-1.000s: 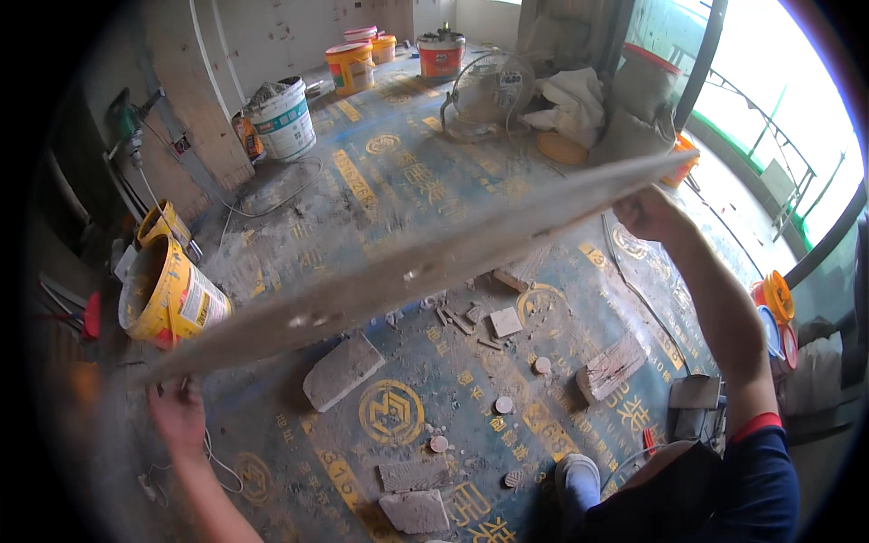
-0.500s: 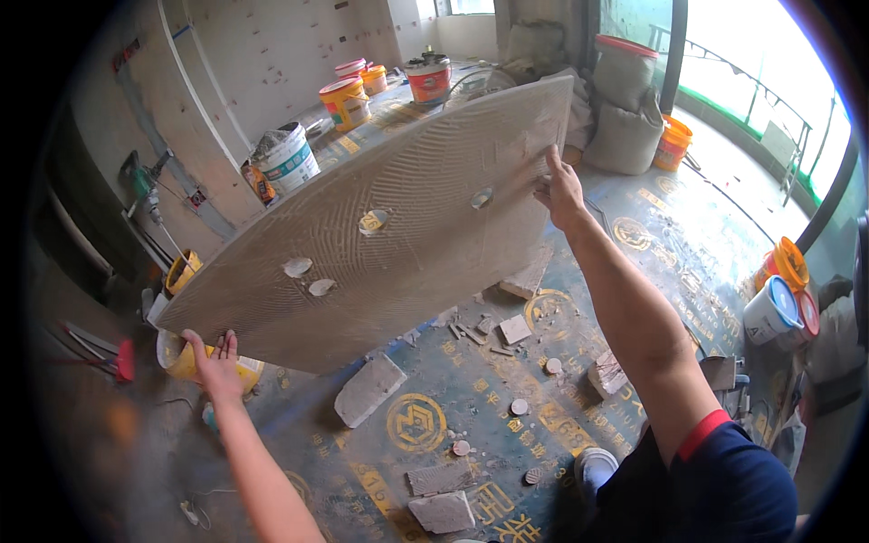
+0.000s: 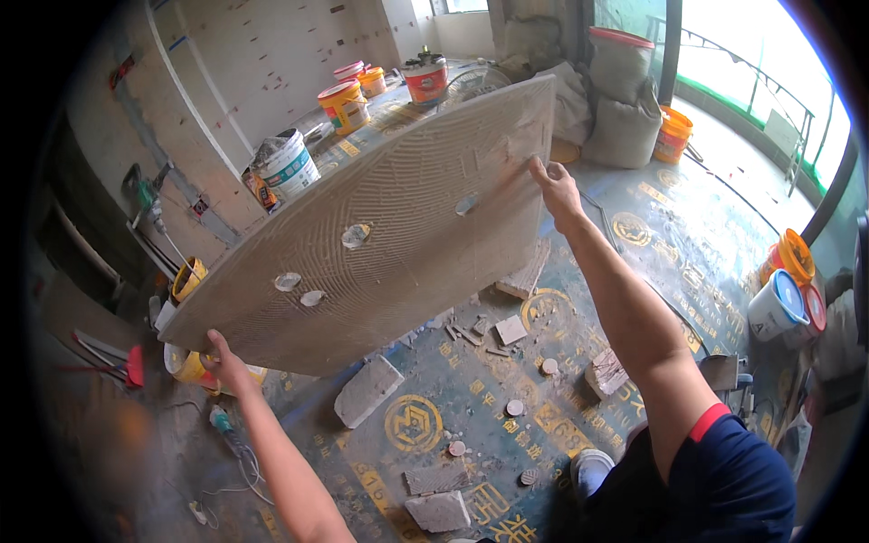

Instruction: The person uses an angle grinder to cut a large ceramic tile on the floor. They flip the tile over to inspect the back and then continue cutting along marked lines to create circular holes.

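Note:
A large grey tile (image 3: 407, 208), its facing side coated in comb-ridged mortar, hangs tilted above the floor between my hands. Several round holes or bare spots break the coating. My left hand (image 3: 232, 364) grips the lower left edge, thumb on the coated side and fingers mostly hidden. At the right edge, higher up, my right hand (image 3: 559, 195) is closed round the tile, its far fingers hidden. Beneath the tile a stone-like block (image 3: 368, 391) lies on the printed green floor covering (image 3: 344, 471).
Offcuts (image 3: 438, 511) and small round discs (image 3: 514, 408) litter the floor by my shoe (image 3: 593, 469). A corded power tool (image 3: 226, 425) lies at left. Buckets (image 3: 344, 106) stand at the back, others (image 3: 777, 306) at right. Full sacks (image 3: 625, 127) stand near the bright opening.
The tile has shifted slightly left, its upper right corner most. My left hand has changed from spread fingers to a grip with the thumb up on the coated side.

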The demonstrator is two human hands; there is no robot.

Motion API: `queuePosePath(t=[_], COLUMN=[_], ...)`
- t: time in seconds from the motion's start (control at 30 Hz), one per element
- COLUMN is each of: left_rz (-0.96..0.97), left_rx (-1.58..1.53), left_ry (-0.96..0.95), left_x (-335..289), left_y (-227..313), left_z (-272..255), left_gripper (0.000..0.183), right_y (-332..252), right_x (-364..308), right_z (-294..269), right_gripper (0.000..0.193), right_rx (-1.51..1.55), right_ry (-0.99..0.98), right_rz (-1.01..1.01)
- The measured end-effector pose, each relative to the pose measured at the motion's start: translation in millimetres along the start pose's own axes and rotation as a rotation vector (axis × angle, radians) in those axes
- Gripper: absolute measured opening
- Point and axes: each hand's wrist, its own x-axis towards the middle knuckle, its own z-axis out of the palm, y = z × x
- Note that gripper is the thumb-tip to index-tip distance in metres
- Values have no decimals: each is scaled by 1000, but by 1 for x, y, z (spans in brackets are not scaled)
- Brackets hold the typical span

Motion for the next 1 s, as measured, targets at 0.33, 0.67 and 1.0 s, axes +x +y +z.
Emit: queuePosePath(t=[0.33, 0.67, 1.0], left_rz=[47, 109, 151], left_rx=[-99, 140, 185], left_ry=[4, -98, -174], left_x=[-7, 0, 5], left_y=[-5, -21, -34], left_z=[4, -12, -17], left_gripper=[105, 116, 113], right_y=[8, -4, -6], right_x=[8, -4, -1], right_z=[-9, -6, -4], right_gripper=[74, 73, 71], right_rx=[50, 41, 27], right_ry=[-43, -79, -92], right_rz=[-12, 15, 59])
